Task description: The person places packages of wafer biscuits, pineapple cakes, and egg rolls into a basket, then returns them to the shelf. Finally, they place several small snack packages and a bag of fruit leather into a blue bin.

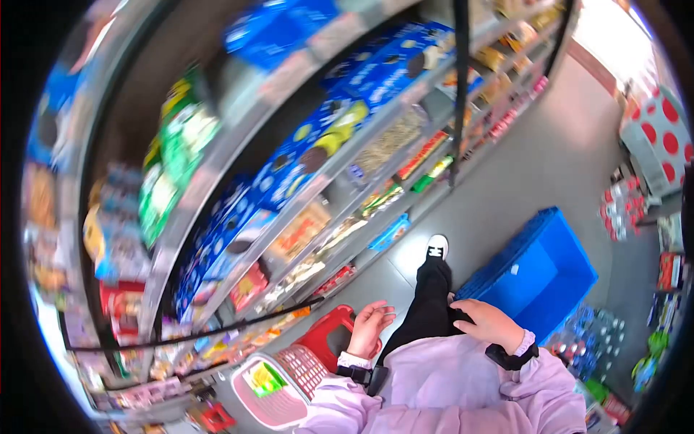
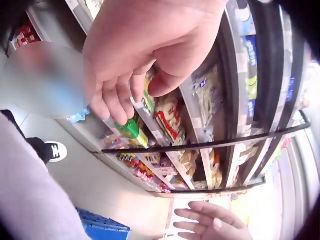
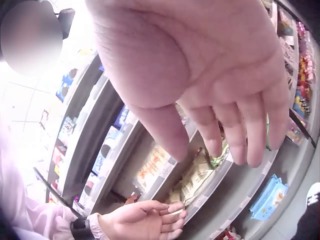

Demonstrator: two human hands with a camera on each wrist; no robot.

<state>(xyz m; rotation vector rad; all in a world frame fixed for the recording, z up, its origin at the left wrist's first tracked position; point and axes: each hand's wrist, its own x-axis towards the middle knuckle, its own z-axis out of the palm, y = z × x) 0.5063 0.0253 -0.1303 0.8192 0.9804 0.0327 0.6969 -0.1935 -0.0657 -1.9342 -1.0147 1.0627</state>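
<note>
Blue crate (image 1: 560,271) lies on the floor near your open, empty right hand (image 1: 491,324), which partly hides its near end; your left hand (image 1: 370,329), loosely open and empty, overlaps some unclear red plastic (image 1: 316,340)

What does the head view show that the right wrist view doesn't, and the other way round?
Only the head view: the blue crate on the floor, the pink basket and the box with red dots.

Only the right wrist view: the palm side of the right hand; the head view has its back.

Both: the left hand with its dark wristband, the white shoe, the light blue packet and the stocked shelves.
</note>
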